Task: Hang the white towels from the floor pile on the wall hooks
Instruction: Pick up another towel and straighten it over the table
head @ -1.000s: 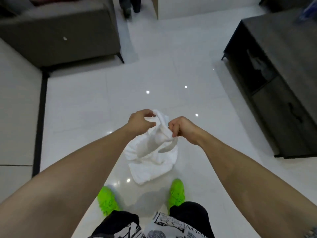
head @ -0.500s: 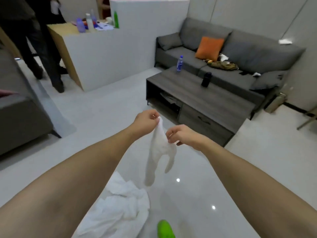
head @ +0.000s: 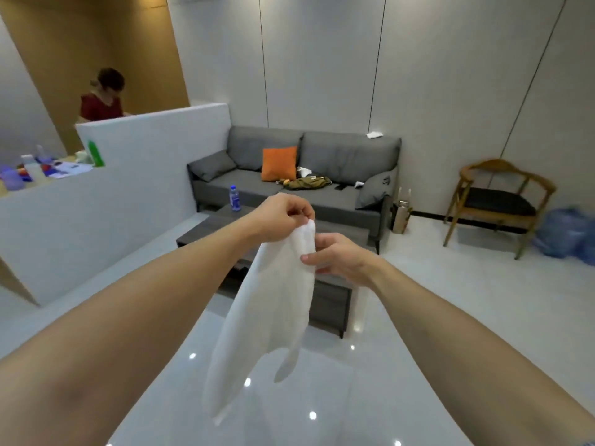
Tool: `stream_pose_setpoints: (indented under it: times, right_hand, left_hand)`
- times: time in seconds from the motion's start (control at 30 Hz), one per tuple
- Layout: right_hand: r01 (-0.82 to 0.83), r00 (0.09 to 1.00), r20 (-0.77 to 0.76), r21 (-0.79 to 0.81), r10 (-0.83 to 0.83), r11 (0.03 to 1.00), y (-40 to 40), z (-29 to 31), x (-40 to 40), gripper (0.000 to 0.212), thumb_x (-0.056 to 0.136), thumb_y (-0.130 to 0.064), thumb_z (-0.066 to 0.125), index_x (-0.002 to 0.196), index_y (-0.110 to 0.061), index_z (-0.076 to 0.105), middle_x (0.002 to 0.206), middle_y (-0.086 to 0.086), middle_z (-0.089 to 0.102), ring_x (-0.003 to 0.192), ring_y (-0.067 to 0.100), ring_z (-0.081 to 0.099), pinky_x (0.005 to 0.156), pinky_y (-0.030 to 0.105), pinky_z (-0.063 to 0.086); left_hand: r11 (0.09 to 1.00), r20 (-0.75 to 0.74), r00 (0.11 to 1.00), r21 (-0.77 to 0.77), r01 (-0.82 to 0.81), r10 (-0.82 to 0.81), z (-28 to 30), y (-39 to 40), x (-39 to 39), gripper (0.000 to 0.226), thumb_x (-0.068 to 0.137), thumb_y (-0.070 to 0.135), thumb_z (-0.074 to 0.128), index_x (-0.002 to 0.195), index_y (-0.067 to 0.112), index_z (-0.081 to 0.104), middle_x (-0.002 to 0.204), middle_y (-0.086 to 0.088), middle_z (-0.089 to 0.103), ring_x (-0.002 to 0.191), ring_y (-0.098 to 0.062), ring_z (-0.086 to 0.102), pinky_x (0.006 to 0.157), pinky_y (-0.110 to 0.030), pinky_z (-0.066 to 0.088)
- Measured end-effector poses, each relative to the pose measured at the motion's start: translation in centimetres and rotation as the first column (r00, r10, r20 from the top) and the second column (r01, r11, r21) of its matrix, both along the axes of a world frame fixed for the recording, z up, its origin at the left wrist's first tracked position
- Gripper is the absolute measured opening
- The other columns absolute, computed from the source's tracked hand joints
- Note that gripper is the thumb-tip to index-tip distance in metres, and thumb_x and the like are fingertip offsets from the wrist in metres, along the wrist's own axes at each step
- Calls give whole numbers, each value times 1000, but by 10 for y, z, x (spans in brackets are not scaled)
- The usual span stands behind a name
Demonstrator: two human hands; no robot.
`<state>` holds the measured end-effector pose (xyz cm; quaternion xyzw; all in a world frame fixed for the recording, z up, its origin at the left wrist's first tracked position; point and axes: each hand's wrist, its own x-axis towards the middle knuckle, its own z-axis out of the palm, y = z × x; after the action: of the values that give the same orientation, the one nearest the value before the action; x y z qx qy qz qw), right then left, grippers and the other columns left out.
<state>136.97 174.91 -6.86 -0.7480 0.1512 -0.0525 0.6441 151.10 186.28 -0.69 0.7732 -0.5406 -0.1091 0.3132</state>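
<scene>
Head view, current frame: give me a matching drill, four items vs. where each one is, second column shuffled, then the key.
Items:
1. white towel
2. orange cushion
3. water bottle
4. green bottle

Places:
A. standing on the dark coffee table
B. on the counter against the white partition
C. hanging between the left hand and right hand
D. propped on the grey sofa

Pairs: 1-C, 2-D, 3-A, 4-B

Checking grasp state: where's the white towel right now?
Head view, centre: the white towel hangs in mid-air, pinched by the left hand and right hand.
</scene>
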Motion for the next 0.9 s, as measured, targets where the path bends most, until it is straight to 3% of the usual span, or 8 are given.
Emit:
stream_pose_setpoints:
  times: [0.1, 0.2, 0.37, 0.47, 0.53, 0.7, 0.8, 0.9]
  right_hand:
    - [33, 999, 24, -43, -32, 999, -68, 14, -23, 34, 82, -30, 76, 105, -5, 69, 108, 11, 72, 105, 28, 68, 100, 50, 50]
    - [71, 994, 79, 20, -72, 997, -133, 22, -48, 16, 85, -34, 73, 82, -18, 72, 88, 5, 70, 84, 20, 67, 81, 40, 54]
    - [362, 925, 89, 98, -370, 927, -229, 21, -75, 31, 98, -31, 59, 72, -19, 69, 68, -1, 63, 63, 15, 55, 60, 28, 45]
    - [491, 871, 32, -72, -490, 868, -282, 15, -81, 48, 92, -46, 63, 87, 1, 67, 79, 8, 66, 73, 21, 61, 67, 32, 51]
    - [463, 881, 6, -206, -472, 862, -317, 11, -87, 54, 79, -53, 75, 88, -1, 67, 78, 11, 67, 71, 20, 64, 66, 31, 55]
    - [285, 838, -233, -584, -493, 760, -411, -8, -96, 28, 75, -38, 81, 90, -16, 72, 89, 4, 71, 80, 20, 68, 69, 32, 57]
    - [472, 776, -97, -565, -623, 677, -465, -3, -78, 20, 80, -36, 77, 87, -17, 73, 86, 3, 71, 79, 19, 68, 68, 32, 58]
    - [427, 811, -68, -610, -581, 668, -512, 19, -38, 20, 75, -32, 83, 85, -17, 75, 82, 3, 70, 80, 19, 67, 63, 33, 55]
  left_hand:
    - [998, 53, 998, -58, -29, 32, 18, -62, -10, 24, 95, 20, 56, 81, 36, 66, 92, 10, 66, 88, -7, 59, 67, -21, 42]
    - [993, 69, 997, -111, -32, 40, 24, -128, -23, 20, 94, 14, 56, 84, 27, 68, 90, 4, 67, 85, -11, 57, 63, -18, 39]
    - [993, 84, 996, -118, -24, 34, 14, -230, -40, 18, 93, 9, 55, 89, 17, 70, 94, -3, 68, 90, -18, 58, 65, -22, 41]
    - [996, 97, 995, -81, -25, 32, -2, -285, -40, 18, 93, 9, 54, 89, 18, 70, 93, -2, 67, 89, -18, 58, 66, -25, 39]
    - [996, 79, 996, -85, -39, 46, -11, -322, -34, 20, 94, 10, 53, 86, 21, 68, 91, -1, 65, 89, -18, 58, 63, -24, 39]
    - [989, 93, 987, -73, -126, 133, -24, -419, 6, 23, 93, 9, 50, 85, 26, 64, 100, -4, 65, 95, -24, 58, 80, -36, 51]
    - [980, 99, 985, 156, 123, -139, -26, -484, 20, 27, 85, 6, 61, 100, 27, 66, 111, 3, 67, 102, -18, 60, 85, -30, 51]
    - [835, -83, 903, 353, 421, -421, -32, -549, 12, 54, 76, 16, 79, 124, 26, 59, 121, 11, 62, 111, -10, 56, 92, -28, 45]
